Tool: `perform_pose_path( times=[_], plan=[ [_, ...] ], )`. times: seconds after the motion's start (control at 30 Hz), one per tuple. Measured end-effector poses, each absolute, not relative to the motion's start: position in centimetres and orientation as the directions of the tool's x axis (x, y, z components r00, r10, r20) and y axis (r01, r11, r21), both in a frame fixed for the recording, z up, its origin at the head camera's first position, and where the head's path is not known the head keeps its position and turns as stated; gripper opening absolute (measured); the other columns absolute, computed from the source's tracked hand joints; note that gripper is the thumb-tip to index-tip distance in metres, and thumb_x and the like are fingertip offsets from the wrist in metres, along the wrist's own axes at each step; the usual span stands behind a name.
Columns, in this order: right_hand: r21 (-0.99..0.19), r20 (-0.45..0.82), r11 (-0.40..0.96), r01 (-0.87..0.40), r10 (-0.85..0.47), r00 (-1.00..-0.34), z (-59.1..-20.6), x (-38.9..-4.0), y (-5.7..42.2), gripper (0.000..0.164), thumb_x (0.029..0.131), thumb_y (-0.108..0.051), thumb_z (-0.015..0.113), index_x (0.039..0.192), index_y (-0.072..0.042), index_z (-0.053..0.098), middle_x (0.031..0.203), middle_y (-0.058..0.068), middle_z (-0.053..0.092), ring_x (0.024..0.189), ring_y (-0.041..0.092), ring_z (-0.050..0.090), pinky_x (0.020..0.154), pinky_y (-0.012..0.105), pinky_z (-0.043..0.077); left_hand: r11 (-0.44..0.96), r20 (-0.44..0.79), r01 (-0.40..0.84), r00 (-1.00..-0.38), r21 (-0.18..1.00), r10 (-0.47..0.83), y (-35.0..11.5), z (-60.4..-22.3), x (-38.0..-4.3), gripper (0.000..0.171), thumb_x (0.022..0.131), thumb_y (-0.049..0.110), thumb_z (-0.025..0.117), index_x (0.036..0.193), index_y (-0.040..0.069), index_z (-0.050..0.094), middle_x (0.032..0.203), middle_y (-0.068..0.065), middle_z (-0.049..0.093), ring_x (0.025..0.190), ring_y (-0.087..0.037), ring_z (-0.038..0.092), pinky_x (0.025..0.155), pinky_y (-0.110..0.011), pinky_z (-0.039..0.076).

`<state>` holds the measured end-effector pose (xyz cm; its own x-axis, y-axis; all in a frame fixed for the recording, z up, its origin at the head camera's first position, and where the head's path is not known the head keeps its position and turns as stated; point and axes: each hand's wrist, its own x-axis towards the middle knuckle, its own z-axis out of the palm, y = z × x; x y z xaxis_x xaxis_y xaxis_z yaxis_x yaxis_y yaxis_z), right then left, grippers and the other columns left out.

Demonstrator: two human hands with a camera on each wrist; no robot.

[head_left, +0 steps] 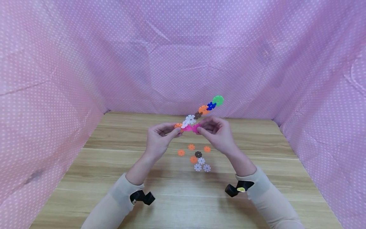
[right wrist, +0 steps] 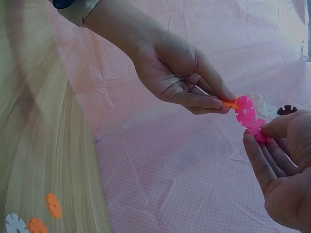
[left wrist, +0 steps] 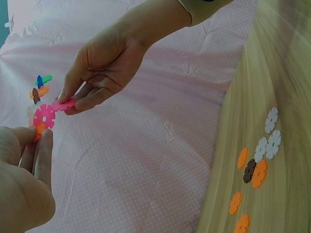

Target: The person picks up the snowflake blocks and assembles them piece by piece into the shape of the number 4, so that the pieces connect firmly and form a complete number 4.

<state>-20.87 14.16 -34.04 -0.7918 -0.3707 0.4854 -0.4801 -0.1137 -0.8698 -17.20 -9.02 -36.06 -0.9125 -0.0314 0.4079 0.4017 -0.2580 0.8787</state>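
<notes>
Above the table both hands hold a chain of notched plastic discs. My left hand (head_left: 160,138) pinches an orange disc (head_left: 178,126) at the chain's near end between thumb and fingers. With thumb and fingertips, my right hand (head_left: 217,133) grips a pink disc (head_left: 196,128), which meets another pink disc (left wrist: 44,117) beside the orange one. From there the chain slants up and away through white discs (head_left: 190,119), a brown disc (head_left: 198,115), an orange disc (head_left: 204,110) and a blue disc (head_left: 211,106) to a green disc (head_left: 218,100).
Loose discs lie on the wooden table (head_left: 94,178) below the hands: several orange discs (head_left: 181,153), a dark brown disc (head_left: 198,154) and three white discs (head_left: 207,168). Pink dotted cloth (head_left: 183,73) walls in the back and sides.
</notes>
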Motion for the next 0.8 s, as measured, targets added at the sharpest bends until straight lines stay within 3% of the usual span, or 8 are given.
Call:
perform_pose_path(
  times=[0.43, 0.8],
  plan=[
    [-0.843, 0.522, -0.073, -0.533, -0.347, -0.779, -34.41, -20.78, 13.87, 0.012, 0.089, 0.015, 0.074, 0.1, 0.014, 0.07, 0.094, -0.01, 0.079, 0.083, 0.008, 0.079, 0.077, 0.027, 0.07, -0.272, 0.399, 0.388, -0.917, 0.881, -0.013, -8.95, -36.1, -17.18, 0.026, 0.091, -0.018, 0.07, 0.114, -0.029, 0.062, 0.092, 0.007, 0.082, 0.08, -0.011, 0.08, 0.082, -0.033, 0.07],
    [-0.851, 0.495, 0.006, -0.525, -0.325, -0.806, -34.01, -20.51, 14.1, 0.013, 0.089, 0.01, 0.079, 0.101, 0.011, 0.074, 0.093, 0.014, 0.081, 0.078, 0.008, 0.079, 0.073, 0.027, 0.07, -0.212, 0.365, 0.356, -0.931, 0.91, 0.004, -8.91, -36.38, -17.14, 0.019, 0.092, -0.013, 0.074, 0.108, -0.022, 0.069, 0.089, 0.006, 0.082, 0.078, -0.011, 0.08, 0.082, -0.033, 0.071]
  ],
)
